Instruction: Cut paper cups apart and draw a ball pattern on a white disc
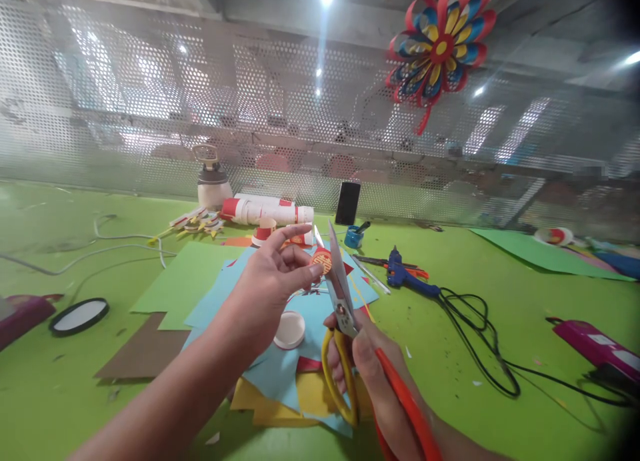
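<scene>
Between thumb and fingers, my left hand [275,274] pinches a small red paper piece [321,261] with a gold pattern. My right hand [383,374] grips a pair of scissors [345,321] with one yellow and one red handle. The scissor blades are parted and point up and away, right beside the red piece; whether they touch it I cannot tell. Below the hands lie overlapping sheets of light blue paper [313,341]. A round white cup base [290,329] rests on them, just under my left hand.
Stacked paper cups [273,212] lie at the back, near a sprayer bottle [214,184]. A blue glue gun [410,274] with a black cord sits on the right. Green sheets [175,281] lie left; a phone [347,203] stands behind. A paper flower [443,48] hangs above.
</scene>
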### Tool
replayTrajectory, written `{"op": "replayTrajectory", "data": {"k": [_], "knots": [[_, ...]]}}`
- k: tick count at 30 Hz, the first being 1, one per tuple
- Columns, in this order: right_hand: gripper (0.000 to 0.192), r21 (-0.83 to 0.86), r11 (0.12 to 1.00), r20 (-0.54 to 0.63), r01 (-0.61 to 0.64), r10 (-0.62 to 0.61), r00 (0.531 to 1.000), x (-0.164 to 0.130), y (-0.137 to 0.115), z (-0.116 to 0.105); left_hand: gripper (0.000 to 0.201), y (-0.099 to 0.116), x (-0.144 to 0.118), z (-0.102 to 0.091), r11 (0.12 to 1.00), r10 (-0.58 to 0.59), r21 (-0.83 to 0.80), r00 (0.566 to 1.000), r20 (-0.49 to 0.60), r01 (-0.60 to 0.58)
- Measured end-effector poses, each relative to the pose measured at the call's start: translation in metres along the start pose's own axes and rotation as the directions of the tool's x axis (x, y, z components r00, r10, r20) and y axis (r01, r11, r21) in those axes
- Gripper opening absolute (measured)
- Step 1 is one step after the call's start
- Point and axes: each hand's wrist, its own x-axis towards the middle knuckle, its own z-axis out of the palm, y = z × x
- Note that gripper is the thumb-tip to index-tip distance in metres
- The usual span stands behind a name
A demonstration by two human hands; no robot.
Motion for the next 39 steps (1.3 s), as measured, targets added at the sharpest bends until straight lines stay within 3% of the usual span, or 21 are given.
{"op": "replayTrajectory", "data": {"k": [10, 20, 39], "knots": [[0.052, -0.044, 0.997, -0.001, 0.067, -0.067, 0.998, 0.002, 0.004, 0.000, 0.058, 0.000, 0.000, 0.001, 1.000, -0.003, 0.023, 0.999, 0.036, 0.002], [0.056, -0.041, 0.999, 0.010, -0.001, 0.001, 1.000, -0.001, -0.005, 0.000, 0.055, 0.003, 0.000, 0.000, 1.000, -0.010, 0.013, 0.998, 0.056, 0.009], [0.056, -0.021, 1.000, -0.007, 0.011, -0.011, 1.000, -0.001, -0.003, 0.001, 0.059, 0.005, 0.003, -0.004, 0.999, 0.004, 0.048, 0.999, 0.052, -0.007]]}}
